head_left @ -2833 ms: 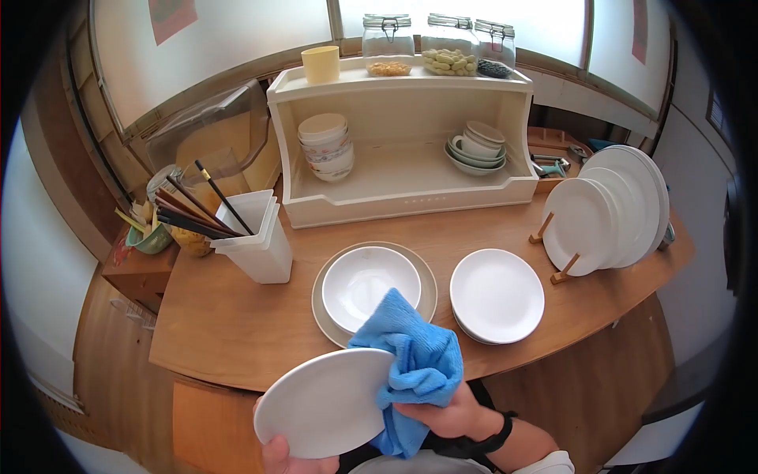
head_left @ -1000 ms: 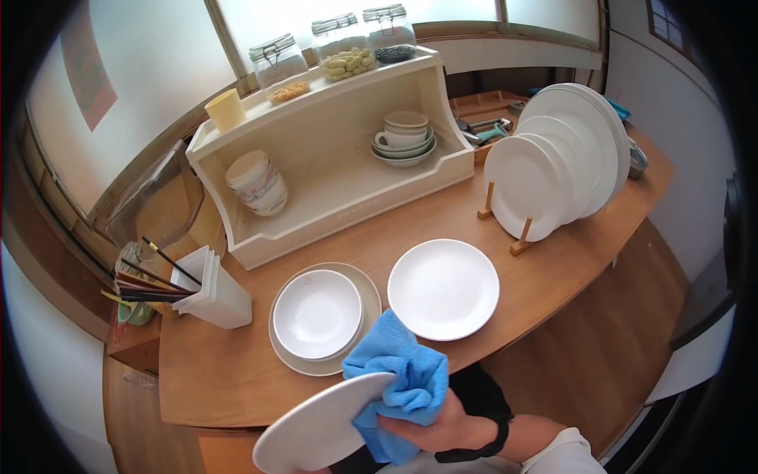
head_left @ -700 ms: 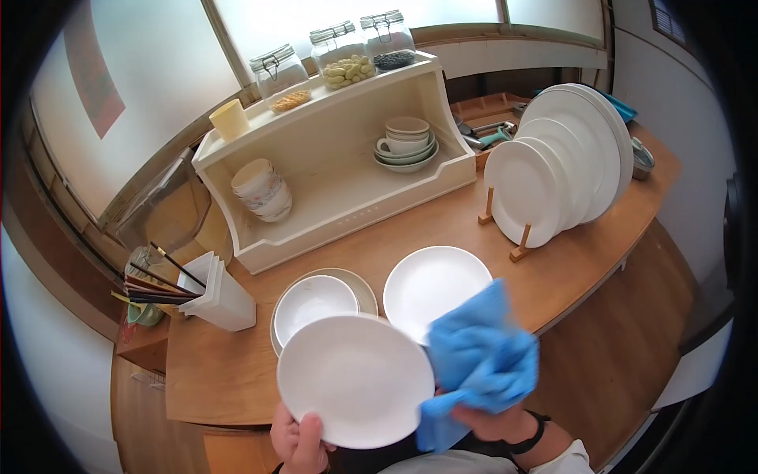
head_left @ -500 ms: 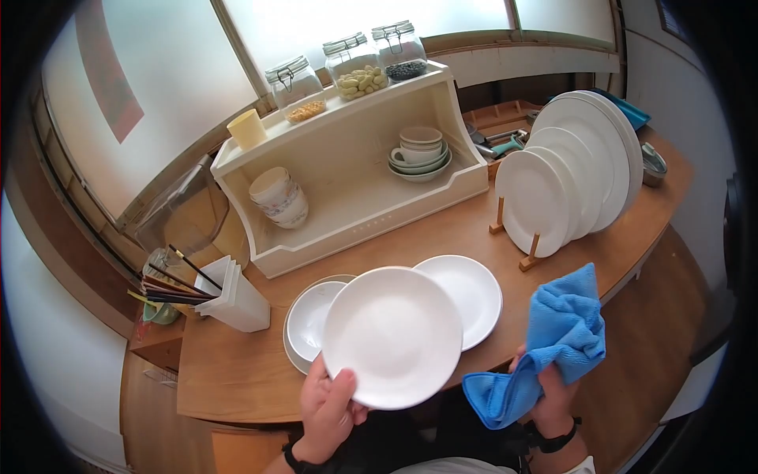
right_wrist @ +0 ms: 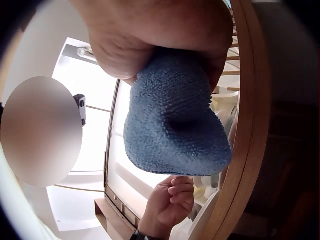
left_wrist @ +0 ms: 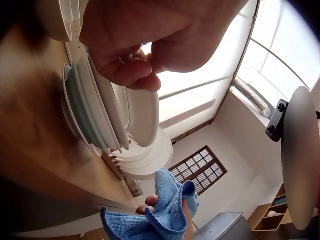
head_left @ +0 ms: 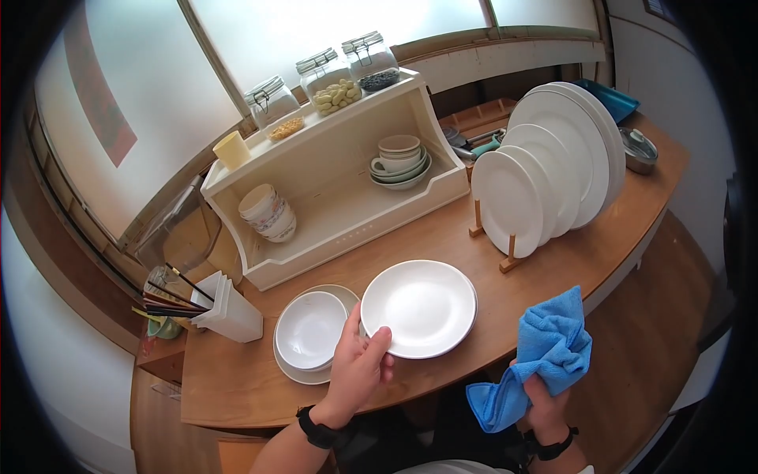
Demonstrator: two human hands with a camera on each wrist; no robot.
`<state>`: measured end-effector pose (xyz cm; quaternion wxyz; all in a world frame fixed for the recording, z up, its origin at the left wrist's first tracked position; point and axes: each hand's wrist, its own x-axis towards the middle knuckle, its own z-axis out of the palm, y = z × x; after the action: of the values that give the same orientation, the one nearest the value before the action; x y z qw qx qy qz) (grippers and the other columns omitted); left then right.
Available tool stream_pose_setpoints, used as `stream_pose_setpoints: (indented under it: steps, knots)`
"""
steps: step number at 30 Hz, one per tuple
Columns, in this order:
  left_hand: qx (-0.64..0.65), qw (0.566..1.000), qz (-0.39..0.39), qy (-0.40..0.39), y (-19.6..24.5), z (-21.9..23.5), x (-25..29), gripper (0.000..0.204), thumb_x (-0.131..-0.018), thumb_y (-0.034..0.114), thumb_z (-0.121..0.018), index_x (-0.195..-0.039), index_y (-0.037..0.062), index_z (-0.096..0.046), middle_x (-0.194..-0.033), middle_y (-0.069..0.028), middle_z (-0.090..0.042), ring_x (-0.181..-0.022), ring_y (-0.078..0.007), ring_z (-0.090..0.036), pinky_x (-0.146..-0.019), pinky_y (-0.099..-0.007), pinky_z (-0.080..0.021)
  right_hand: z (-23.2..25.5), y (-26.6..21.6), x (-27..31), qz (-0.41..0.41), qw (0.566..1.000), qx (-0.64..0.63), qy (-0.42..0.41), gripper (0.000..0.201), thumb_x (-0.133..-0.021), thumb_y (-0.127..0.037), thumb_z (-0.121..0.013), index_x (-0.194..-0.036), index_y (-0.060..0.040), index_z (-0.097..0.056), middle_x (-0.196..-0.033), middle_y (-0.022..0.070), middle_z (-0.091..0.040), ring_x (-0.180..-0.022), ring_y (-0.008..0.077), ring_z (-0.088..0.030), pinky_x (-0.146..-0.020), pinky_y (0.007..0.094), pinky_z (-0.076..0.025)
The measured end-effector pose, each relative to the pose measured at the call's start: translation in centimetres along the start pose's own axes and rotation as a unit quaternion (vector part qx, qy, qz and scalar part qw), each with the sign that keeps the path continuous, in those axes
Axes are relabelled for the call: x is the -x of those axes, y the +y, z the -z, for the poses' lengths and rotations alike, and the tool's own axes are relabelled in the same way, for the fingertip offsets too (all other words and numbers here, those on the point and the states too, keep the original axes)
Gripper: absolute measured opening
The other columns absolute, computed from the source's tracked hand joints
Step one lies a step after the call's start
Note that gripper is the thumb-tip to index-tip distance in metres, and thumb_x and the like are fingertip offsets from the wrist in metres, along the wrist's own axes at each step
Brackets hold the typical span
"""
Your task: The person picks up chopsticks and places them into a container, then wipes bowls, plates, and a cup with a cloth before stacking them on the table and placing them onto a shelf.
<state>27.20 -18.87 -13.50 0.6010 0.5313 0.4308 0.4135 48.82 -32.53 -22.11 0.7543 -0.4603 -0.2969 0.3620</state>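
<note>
My left hand (head_left: 359, 375) pinches the left rim of a white plate (head_left: 418, 308), thumb on top. That plate lies level right over a stack of white plates (head_left: 475, 316), which it mostly hides in the head view. In the left wrist view the stacked plates (left_wrist: 80, 102) show edge-on, close beneath my fingers. Off the table's front edge, my right hand (head_left: 546, 407) grips a bunched blue cloth (head_left: 557, 336), apart from the plate. The cloth (right_wrist: 175, 120) fills the middle of the right wrist view.
A white bowl (head_left: 310, 330) sits on a beige-rimmed plate (head_left: 347, 295) left of the stack. Upright plates (head_left: 509, 201) stand in a wooden rack at right. Behind are a cream shelf (head_left: 347, 245) with bowls and cups, and a white chopstick holder (head_left: 237, 316) at left.
The plate has come away from the blue cloth and moved forward and right, down over the stack, flattening out. My right hand has carried the cloth to the right. The head view has turned.
</note>
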Motion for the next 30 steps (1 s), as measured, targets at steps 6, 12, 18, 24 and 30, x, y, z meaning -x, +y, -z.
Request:
stream_pose_setpoints:
  steps: [6, 12, 18, 24, 30]
  knots:
    - [-0.028, 0.999, -0.012, -0.014, -0.4, -0.2, -0.4, 0.07, -0.096, 0.019, -0.055, -0.149, 0.0001, -0.012, -0.066, -0.0031, -0.055, -0.049, -0.008, -0.05, -0.041, -0.0206, -0.039, 0.1, -0.2, 0.2, 0.006, 1.0, 0.01, -0.012, 0.04, -0.081, -0.016, -0.07, -0.116, -0.0029, -0.055, -0.1, 0.0113, -0.065, -0.089, 0.0205, -0.063, -0.08, 0.0343, -0.051]
    - [-0.078, 0.996, -0.019, -0.045, 0.0, 0.2, -0.7, 0.07, -0.096, 0.019, -0.056, -0.148, -0.0014, -0.014, -0.069, 0.0003, -0.055, -0.052, -0.0052, -0.049, -0.043, -0.0195, -0.039, -0.2, 0.4, 0.3, -0.005, 0.999, 0.017, -0.032, 0.039, -0.081, -0.017, -0.07, -0.115, -0.0039, -0.055, -0.1, 0.0108, -0.066, -0.09, 0.0199, -0.064, -0.081, 0.0342, -0.051]
    - [-0.158, 0.985, -0.039, -0.052, -0.7, 1.2, -1.1, 0.069, -0.097, 0.019, -0.055, -0.148, -0.0049, -0.014, -0.069, 0.0045, -0.052, -0.054, -0.001, -0.043, -0.046, -0.0176, -0.033, -0.6, 0.6, 0.4, -0.004, 0.999, 0.017, -0.041, 0.039, -0.081, -0.018, -0.071, -0.114, -0.0039, -0.056, -0.1, 0.0108, -0.066, -0.09, 0.02, -0.064, -0.083, 0.0343, -0.05]
    - [-0.264, 0.962, -0.036, -0.055, -1.1, 2.5, -1.4, 0.069, -0.097, 0.019, -0.056, -0.146, -0.0094, -0.017, -0.066, 0.0048, -0.051, -0.057, -0.0013, -0.043, -0.05, -0.0189, -0.034, -0.4, 1.3, 0.5, -0.013, 0.998, 0.027, -0.049, 0.04, -0.081, -0.019, -0.072, -0.114, -0.0035, -0.056, -0.1, 0.011, -0.066, -0.091, 0.0202, -0.063, -0.083, 0.0344, -0.05]
    - [-0.32, 0.946, -0.043, -0.04, -0.4, 2.5, -1.4, 0.072, -0.096, 0.028, -0.055, -0.14, -0.0171, -0.02, -0.06, -0.0068, -0.055, -0.058, -0.0096, -0.051, -0.058, -0.0251, -0.042, -1.1, 1.1, 0.7, -0.03, 0.998, 0.025, -0.053, 0.038, -0.081, -0.019, -0.071, -0.112, -0.0025, -0.057, -0.1, 0.0112, -0.066, -0.091, 0.0202, -0.063, -0.083, 0.0344, -0.05]
